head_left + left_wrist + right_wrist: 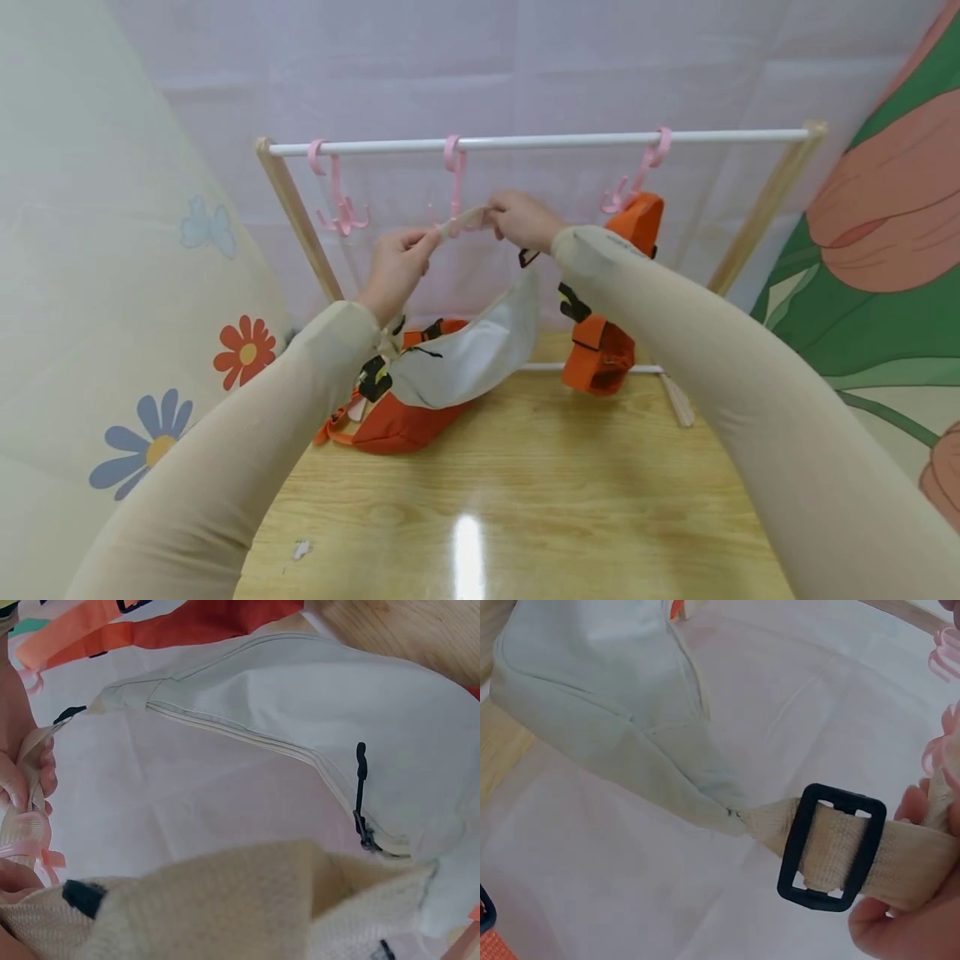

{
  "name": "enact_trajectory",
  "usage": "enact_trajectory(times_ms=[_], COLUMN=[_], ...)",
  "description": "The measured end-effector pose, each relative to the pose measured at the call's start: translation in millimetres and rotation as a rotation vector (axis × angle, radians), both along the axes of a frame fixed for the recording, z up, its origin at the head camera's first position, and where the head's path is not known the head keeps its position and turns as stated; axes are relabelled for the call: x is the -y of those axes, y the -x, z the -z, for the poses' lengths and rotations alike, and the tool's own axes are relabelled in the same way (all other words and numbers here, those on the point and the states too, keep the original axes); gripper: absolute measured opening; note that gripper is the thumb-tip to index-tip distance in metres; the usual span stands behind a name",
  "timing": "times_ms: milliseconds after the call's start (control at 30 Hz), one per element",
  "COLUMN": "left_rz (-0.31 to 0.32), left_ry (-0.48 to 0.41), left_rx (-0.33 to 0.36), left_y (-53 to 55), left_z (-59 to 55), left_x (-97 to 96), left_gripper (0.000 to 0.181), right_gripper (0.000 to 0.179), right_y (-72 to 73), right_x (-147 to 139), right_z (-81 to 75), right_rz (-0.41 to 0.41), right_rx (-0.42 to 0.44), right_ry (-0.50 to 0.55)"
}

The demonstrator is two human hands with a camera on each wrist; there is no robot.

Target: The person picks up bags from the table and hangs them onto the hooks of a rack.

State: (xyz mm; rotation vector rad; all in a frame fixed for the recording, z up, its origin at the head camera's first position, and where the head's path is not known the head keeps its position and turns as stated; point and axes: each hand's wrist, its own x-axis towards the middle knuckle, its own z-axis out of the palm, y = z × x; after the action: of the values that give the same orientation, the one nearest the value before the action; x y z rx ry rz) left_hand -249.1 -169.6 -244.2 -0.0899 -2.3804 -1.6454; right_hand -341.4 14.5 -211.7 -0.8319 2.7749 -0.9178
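A pale grey-white waist bag hangs in the middle of the head view by its beige webbing strap. My left hand pinches this strap between thumb and fingers. A short way to the right, my right hand grips the same strap. The stretch between both hands lies against the lower prongs of the middle pink hook. Close to my right fingers, the right wrist view shows a black slider buckle on the webbing. A zipper with a black pull runs along the bag.
A white rail on wooden legs carries the hooks. The left pink hook bears nothing. From the right pink hook hangs an orange waist bag. Another orange bag lies on the wooden table behind the pale one.
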Motion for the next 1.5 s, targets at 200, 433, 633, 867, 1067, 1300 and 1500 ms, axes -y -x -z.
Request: enact_trajectory(times_ms=[200, 433, 633, 867, 1067, 1300, 1500], left_rz=[-0.011, -0.044, -0.055, -0.033, 0.014, 0.045, 0.041], left_ry=[0.004, 0.064, 0.112, 0.119, 0.096, 0.018, -0.022], left_rx=[-0.018, 0.027, 0.050, -0.020, -0.005, 0.052, 0.115], left_y=[3.1, 6.7, 6.5, 2.8, -1.2, -10.1, -18.2], left_z=[0.4, -4.8, -11.6, 1.3, 12.6, 28.9, 40.9], left_x=[4.2, 7.6, 2.1, -0.3, -4.3, -9.2, -8.7], left_gripper=[0.031, 0.032, 0.031, 0.032, 0.038, 0.054, 0.045], right_gripper=[0.032, 0.032, 0.039, 0.039, 0.015, 0.062, 0.071], right_y=[-3.2, 2.8, 4.7, -7.7, -11.5, -24.0, -29.4], right_x=[4, 7, 7, -2, -10, -21, -25], right_z=[-1.7, -1.8, 1.7, 14.3, 35.0, 53.5, 62.1], right_rz=[-0.005, -0.032, -0.031, -0.056, -0.058, -0.001, 0.028], right_rx=[0.088, 0.120, 0.148, 0.015, -0.106, -0.014, 0.009], right_ry=[0.025, -0.054, -0.130, -0.079, 0.042, 0.119, 0.148])
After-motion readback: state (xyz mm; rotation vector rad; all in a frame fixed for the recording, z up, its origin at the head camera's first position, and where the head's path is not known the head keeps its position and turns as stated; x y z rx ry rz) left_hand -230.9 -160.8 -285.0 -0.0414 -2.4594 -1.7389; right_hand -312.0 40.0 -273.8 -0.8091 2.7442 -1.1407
